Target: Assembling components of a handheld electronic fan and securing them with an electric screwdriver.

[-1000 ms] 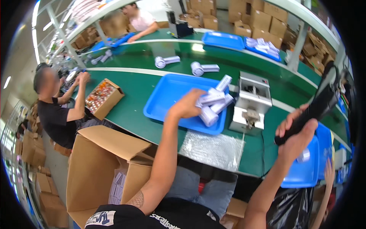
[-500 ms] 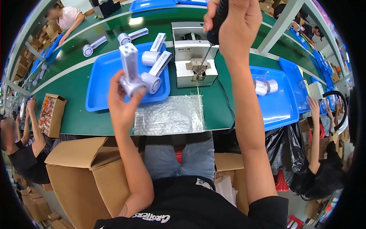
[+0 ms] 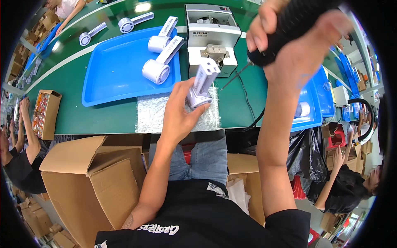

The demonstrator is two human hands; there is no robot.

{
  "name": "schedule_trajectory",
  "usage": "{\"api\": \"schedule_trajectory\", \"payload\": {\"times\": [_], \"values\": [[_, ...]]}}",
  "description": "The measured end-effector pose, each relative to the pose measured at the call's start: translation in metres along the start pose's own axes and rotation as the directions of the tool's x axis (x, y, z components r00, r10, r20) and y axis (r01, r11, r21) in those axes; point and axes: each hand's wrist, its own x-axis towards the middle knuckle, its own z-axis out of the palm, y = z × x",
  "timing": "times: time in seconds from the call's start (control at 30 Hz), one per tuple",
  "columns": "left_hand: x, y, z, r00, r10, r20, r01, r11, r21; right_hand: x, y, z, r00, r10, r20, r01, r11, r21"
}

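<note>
My left hand (image 3: 178,110) is closed around a white handheld fan (image 3: 202,82). Its handle stands up and the round head sits in my fingers, above a bubble-wrap sheet (image 3: 153,115). Up at the right, my right hand (image 3: 291,60) grips a black electric screwdriver (image 3: 306,18), partly blurred. The thin bit slants down to the left, its tip apart from the fan. Behind the fan stands a grey-white screw feeder (image 3: 213,35). To the left, a blue tray (image 3: 109,78) bears two more white fans (image 3: 156,71) along its right side.
Two fans (image 3: 126,25) lie on the green bench beyond the tray. At the right, another blue tray (image 3: 314,118) holds a white fan part (image 3: 302,109). A box of small orange parts (image 3: 45,113) stands at the left. Cartons (image 3: 66,186) flank my legs; co-workers sit on both sides.
My left hand has carried the fan right, from over the tray to in front of the feeder. The screwdriver has come away from the feeder to the right. The view has shifted.
</note>
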Motion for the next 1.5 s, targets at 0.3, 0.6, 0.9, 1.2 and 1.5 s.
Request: {"api": "schedule_trajectory", "payload": {"times": [0.3,0.6,0.9,1.2,1.5], "values": [[-0.001,-0.003,0.002,1.000,-0.027,0.009,0.028,0.994,-0.104,-0.023,0.011,-0.009,0.974,-0.219,0.058,0.207,0.758,-0.619],[0.000,-0.002,-0.003,0.999,-0.035,0.015,0.036,0.993,-0.112,-0.026,0.025,-0.012,0.985,-0.160,-0.063,0.022,0.477,-0.879],[0.001,0.005,0.001,1.000,-0.024,0.009,0.024,0.998,-0.061,-0.035,0.018,0.003,0.975,-0.224,0.008,0.089,0.354,-0.931],[-0.001,0.001,0.003,0.999,-0.035,-0.040,0.030,0.994,-0.107,0.007,-0.013,0.001,0.905,-0.413,-0.100,0.071,0.379,-0.923],[0.000,-0.009,0.000,0.999,-0.034,-0.017,0.031,0.987,-0.155,0.019,0.006,-0.023,0.969,-0.241,-0.056,0.042,0.382,-0.923]]}}
